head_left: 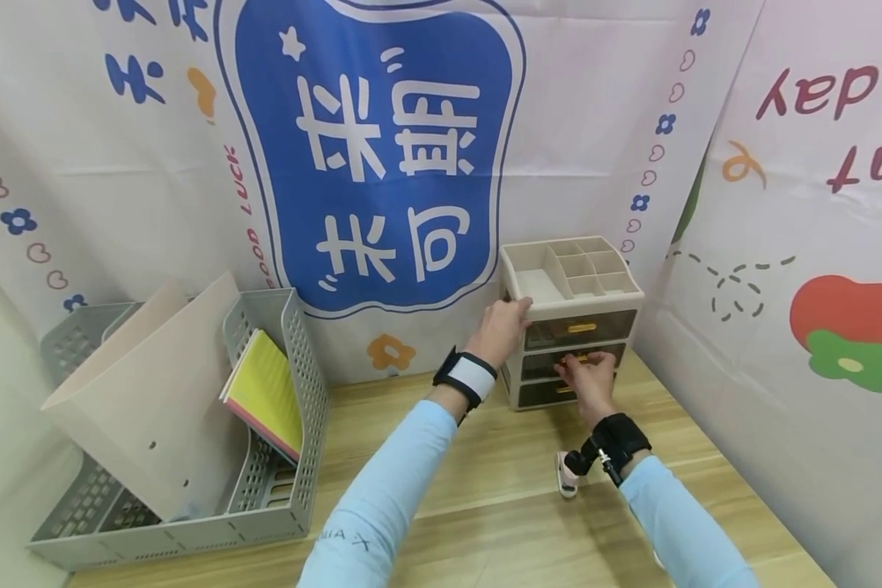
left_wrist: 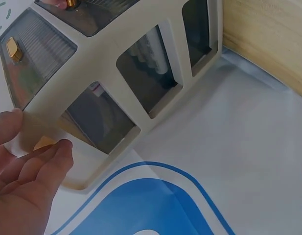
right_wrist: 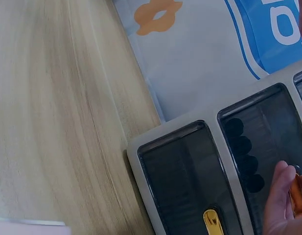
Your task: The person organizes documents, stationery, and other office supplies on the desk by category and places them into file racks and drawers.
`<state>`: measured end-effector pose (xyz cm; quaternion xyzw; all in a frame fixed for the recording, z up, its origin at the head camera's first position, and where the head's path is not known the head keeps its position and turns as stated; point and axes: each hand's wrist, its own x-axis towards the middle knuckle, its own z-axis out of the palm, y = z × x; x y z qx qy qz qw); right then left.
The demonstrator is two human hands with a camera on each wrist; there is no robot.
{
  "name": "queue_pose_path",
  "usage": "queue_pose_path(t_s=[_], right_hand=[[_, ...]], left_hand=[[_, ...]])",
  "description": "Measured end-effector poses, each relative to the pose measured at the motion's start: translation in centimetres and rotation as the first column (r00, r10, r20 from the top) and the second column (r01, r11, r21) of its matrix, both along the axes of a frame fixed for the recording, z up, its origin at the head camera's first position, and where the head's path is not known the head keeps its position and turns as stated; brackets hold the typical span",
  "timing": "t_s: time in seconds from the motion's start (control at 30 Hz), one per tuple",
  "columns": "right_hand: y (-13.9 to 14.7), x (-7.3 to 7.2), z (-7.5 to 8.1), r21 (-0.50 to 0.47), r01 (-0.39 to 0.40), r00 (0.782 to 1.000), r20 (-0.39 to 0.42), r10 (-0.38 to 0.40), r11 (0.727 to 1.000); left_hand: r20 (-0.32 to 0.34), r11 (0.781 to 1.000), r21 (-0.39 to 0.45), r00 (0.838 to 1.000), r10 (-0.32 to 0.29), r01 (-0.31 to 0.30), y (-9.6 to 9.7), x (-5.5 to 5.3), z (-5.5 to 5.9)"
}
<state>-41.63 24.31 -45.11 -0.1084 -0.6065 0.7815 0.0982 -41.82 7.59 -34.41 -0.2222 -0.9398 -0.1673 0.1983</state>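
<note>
A beige desktop organizer (head_left: pixel 588 304) with three dark see-through drawers stands against the back wall, its top split into small compartments. My left hand (head_left: pixel 501 331) grips the organizer's upper left front corner, thumb at the front and fingers round the side, as the left wrist view shows. My right hand (head_left: pixel 591 382) pinches the gold handle (right_wrist: pixel 297 196) of the middle drawer (right_wrist: pixel 253 142), which looks closed. Inside that drawer, several dark round shapes show through the front. Below it, the bottom drawer (right_wrist: pixel 182 176) has its own gold handle (right_wrist: pixel 213 223).
A grey perforated file rack (head_left: pixel 191 535) stands at the left, holding cream folders (head_left: pixel 154 400) and a yellow pad (head_left: pixel 268 396). A small pink and white object (head_left: pixel 567 475) lies on the wooden table (head_left: pixel 485 506) below my right wrist. Printed cloth walls (head_left: pixel 573 163) close off the back and right.
</note>
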Motion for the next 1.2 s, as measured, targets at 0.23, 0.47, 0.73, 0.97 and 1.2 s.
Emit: queue_pose_path(t_s=[0.23,0.47,0.73,0.97,1.2], right_hand=[[0.4,0.9,-1.3,0.082,0.028,0.998,0.062,-0.033,0.996],[1.3,1.9,-3.5,0.110,0.028,0.989,0.141,-0.043,0.994],[2.3,1.5,-4.2,-0.041,-0.050,0.985,0.162,0.056,0.998],[2.8,2.0,-4.5,0.031,-0.042,0.988,0.151,0.036,0.999],[2.6,4.0,-5.0,0.111,-0.099,0.981,0.177,0.079,0.989]], left_hand=[[0.009,0.999,-0.032,1.000,-0.005,0.005,0.1,0.2,0.1],[0.015,0.999,-0.045,1.000,0.010,-0.010,0.3,0.5,0.0],[0.011,0.997,-0.072,1.000,0.005,-0.005,1.3,1.0,0.1],[-0.014,0.995,-0.097,1.000,-0.006,0.005,1.6,0.8,0.6],[0.023,0.996,-0.087,0.999,0.032,-0.030,0.5,0.5,1.0]])
